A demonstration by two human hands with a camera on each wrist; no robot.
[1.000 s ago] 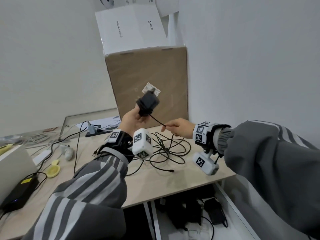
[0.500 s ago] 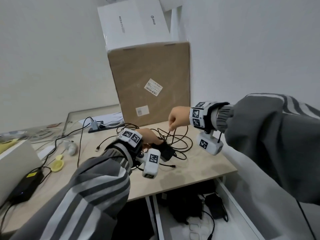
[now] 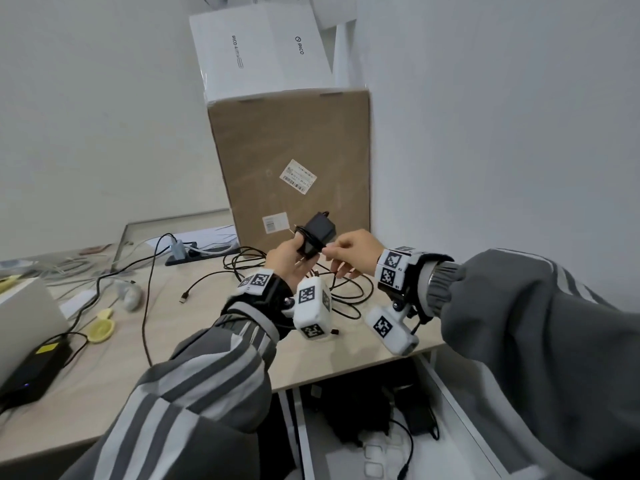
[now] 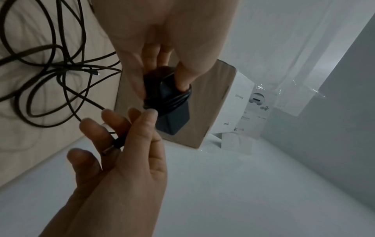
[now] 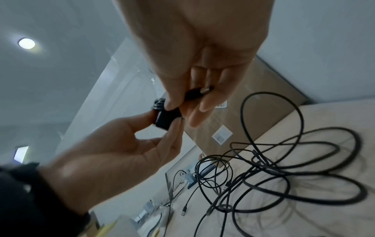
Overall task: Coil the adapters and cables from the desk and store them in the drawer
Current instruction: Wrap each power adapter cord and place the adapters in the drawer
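Change: since the frame half a second back, left hand (image 3: 292, 263) has come up off the desk (image 3: 207, 334) with the adapter (image 3: 317, 233); right hand (image 3: 349, 252) has closed in to meet it. Lead, slack a second ago, is now wound round the body.
Adapter: black block, held above the desk in front of the brown box (image 3: 291, 161), several turns of its lead round the middle.
Left grip: thumb and fingers curled round the adapter's lower end, holding it firmly.
Right grip: thumb and fingertips pinch the lead's tail end against the wound turns; barrel plug (image 5: 205, 90) lies across the fingers.
Step, judged: last turn is on; the tail wants tucking or securing.
Risk 1: if the right pinch lets go before the tail is tucked, the springy turns probably loosen and unwind.
Risk 2: turns sit near the block's edge; a shift in the left grip could let them slide off.
Risk 3: loose cables (image 3: 311, 285) lie tangled below; a dangling plug could catch them on the way to the drawer (image 3: 460, 403).
Drawer: open under the desk edge, dark items already inside.
Head view only: drawer, both wrists, whole desk.
Left wrist view only: wound turns close up, plug tip against the right fingers (image 4: 113, 121).
Right wrist view only: left palm side, tangle's full spread.
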